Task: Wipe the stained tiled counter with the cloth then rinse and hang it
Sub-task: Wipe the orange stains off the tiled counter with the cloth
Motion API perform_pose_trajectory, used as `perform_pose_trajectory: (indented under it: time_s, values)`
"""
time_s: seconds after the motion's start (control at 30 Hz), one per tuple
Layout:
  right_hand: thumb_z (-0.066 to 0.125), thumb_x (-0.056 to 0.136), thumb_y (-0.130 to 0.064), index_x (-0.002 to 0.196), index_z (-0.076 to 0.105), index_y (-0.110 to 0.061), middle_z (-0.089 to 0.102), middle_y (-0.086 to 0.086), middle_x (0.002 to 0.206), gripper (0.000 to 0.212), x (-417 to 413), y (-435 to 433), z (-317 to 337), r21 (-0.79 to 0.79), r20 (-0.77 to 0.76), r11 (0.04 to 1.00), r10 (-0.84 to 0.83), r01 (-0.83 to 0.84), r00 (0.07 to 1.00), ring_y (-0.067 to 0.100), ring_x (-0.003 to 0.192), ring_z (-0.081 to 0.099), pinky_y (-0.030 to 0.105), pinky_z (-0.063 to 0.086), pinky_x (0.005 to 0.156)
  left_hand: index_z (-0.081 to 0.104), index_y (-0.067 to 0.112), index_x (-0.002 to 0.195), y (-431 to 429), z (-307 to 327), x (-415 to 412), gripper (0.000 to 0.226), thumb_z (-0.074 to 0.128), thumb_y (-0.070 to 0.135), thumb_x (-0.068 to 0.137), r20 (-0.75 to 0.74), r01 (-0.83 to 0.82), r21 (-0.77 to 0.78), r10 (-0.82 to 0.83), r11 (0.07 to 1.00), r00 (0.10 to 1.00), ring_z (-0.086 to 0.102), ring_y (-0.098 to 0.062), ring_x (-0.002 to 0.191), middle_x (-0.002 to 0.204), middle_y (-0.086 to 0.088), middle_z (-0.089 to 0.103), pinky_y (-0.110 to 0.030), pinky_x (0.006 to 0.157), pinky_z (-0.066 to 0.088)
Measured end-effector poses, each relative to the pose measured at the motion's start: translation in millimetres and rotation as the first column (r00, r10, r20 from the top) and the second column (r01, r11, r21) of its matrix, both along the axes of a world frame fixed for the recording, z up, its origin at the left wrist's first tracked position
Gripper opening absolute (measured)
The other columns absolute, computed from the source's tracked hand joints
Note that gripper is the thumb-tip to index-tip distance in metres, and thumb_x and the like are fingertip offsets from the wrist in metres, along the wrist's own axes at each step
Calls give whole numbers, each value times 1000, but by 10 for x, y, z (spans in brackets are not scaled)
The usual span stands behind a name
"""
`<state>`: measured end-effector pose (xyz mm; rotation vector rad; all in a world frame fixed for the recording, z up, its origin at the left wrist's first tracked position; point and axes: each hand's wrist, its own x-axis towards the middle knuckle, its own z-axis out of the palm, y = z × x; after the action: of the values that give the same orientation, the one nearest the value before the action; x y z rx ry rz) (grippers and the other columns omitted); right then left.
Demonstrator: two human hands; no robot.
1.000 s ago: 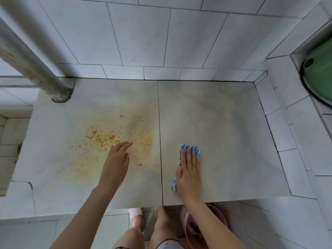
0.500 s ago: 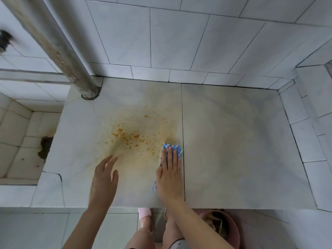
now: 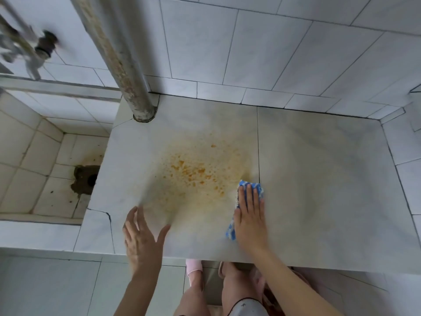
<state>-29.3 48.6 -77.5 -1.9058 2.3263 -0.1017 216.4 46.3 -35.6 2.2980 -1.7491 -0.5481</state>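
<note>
A white tiled counter point(image 3: 319, 179) carries an orange-brown stain point(image 3: 193, 174) spread over its left tile. My right hand point(image 3: 249, 215) lies flat with straight fingers on a blue-and-white cloth point(image 3: 250, 185), pressing it on the counter at the stain's right edge, near the seam between the two tiles. Most of the cloth is hidden under the palm. My left hand point(image 3: 142, 238) is open with spread fingers at the counter's front edge, below and left of the stain.
A rusty vertical pipe point(image 3: 127, 65) meets the counter's back left corner. To the left sits a lower tiled basin with a dark drain hole point(image 3: 88, 179) and a blurred tap point(image 3: 34, 49) above it. Tiled walls close the back and right. My legs and a pink slipper point(image 3: 193, 267) show below the front edge.
My right hand slid the cloth left from the right tile to the stain's edge. My left hand drew back from the stain toward the front edge. The view swung left, revealing the basin.
</note>
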Motion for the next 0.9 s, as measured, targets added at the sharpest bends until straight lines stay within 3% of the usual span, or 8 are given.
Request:
perform_pose_trajectory:
  time_s: [0.17, 0.23, 0.33, 0.53, 0.6, 0.7, 0.8, 0.9]
  values:
    - [19, 94, -21, 149, 14, -8, 14, 11, 156, 57, 25, -81, -28, -6, -1, 999, -39, 39, 999, 21, 146, 0, 38, 4, 116, 39, 2, 131, 32, 10, -5, 75, 49, 56, 79, -7, -26, -5, 26, 1000, 1000, 45, -34, 108, 123, -15, 40, -49, 81, 51]
    - [17, 94, -21, 148, 15, -6, 14, 14, 156, 57, 66, -177, -24, 11, -13, 996, -84, 84, 996, 24, 145, 4, 39, 3, 116, 41, 4, 131, 28, -7, 16, 78, 35, 62, 79, 5, -23, 0, 23, 1000, 1000, 45, -32, 108, 123, -13, 41, -46, 81, 50]
    - [17, 93, -21, 146, 22, -1, 21, 19, 153, 56, 255, -345, 4, 17, 8, 986, -164, 164, 986, 30, 142, 13, 40, 1, 117, 43, 5, 130, 36, -35, 37, 79, 29, 63, 77, 8, -19, -7, 19, 1000, 1000, 46, -32, 108, 123, -13, 44, -46, 82, 51]
    - [13, 97, -23, 148, 20, -9, 19, 12, 156, 54, 994, -404, 10, -9, 97, 997, 73, -73, 993, 25, 144, 12, 41, 14, 114, 40, 10, 134, 91, -38, 86, 67, 29, 53, 85, -5, 14, -36, -14, 999, 1000, 43, -28, 114, 127, -9, 42, -43, 87, 48]
    - [3, 98, -26, 149, 21, -12, 19, 9, 156, 55, 1099, -367, 25, -8, 107, 991, 137, -137, 985, 24, 144, 14, 40, 15, 113, 42, 9, 133, 99, -45, 120, 56, 38, 44, 90, -2, 39, -47, -40, 998, 999, 45, -29, 113, 126, -10, 44, -44, 86, 49]
    - [5, 99, -27, 149, 21, -16, 19, 4, 156, 53, 949, -356, 25, 30, 51, 974, 222, -223, 974, 20, 144, 16, 38, 16, 113, 46, 8, 129, 84, -73, 175, 49, 57, 25, 85, 1, 51, -63, -51, 997, 999, 48, -30, 110, 124, -11, 48, -46, 84, 51]
    - [17, 95, -22, 148, 21, -12, 17, 9, 156, 54, 528, -345, 5, 75, -14, 980, 183, -182, 983, 27, 144, 16, 42, 15, 113, 49, 9, 126, 55, -78, 215, 43, 58, 19, 85, -18, 35, -61, -36, 998, 999, 50, -30, 109, 123, -10, 49, -44, 84, 50]
    - [16, 91, -19, 145, 23, -2, 15, 16, 155, 57, -12, -370, -18, 84, -104, 996, 52, -43, 993, 27, 146, -4, 41, 1, 116, 48, 9, 126, 20, -82, 267, 42, 58, 14, 85, -42, 35, -90, -39, 995, 998, 49, -31, 108, 124, -11, 47, -45, 83, 50]
